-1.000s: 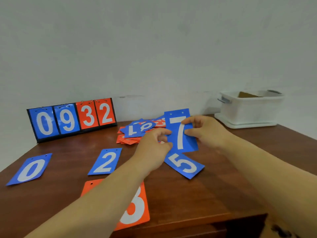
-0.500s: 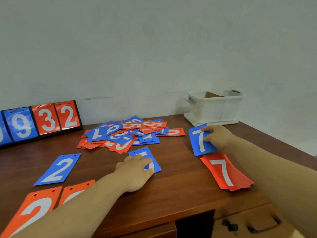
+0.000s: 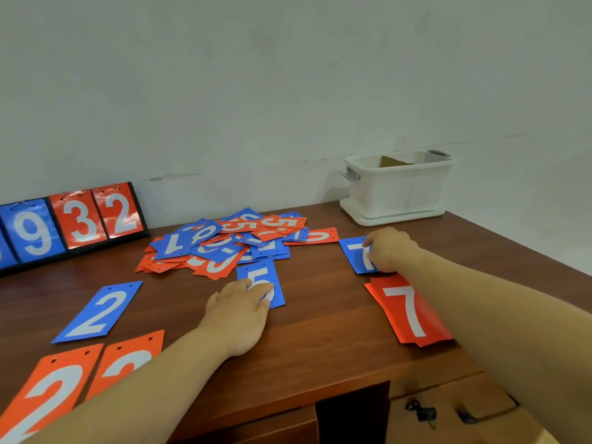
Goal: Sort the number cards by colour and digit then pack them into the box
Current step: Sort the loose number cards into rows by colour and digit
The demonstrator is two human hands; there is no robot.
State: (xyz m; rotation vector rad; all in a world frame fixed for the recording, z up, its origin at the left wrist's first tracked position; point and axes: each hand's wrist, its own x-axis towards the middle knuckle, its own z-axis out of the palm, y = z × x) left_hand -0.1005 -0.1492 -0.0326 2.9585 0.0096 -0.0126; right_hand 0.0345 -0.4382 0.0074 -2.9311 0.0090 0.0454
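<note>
While the left hand (image 3: 238, 312) is resting with a wide, flat grip on the blue 5 (image 3: 258, 275) at centre frame, the right hand (image 3: 389, 249) is holding the blue 7 (image 3: 354, 254) in a curled grip at centre right, just above the red 7 stack (image 3: 411, 312). The mixed pile (image 3: 230, 243) is lying behind them on the tabletop (image 3: 320, 331), and the box (image 3: 397, 187) is sitting at upper right.

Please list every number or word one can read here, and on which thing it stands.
"9", "3", "2": scoreboard.
"2": blue 2 card.
"2": orange 2 card.
"5": blue 5 card, under left hand.
"7": blue 7 card, held by right hand.
"7": red 7 card.
"7", "5", "5": pile; the rest unreadable.
</note>
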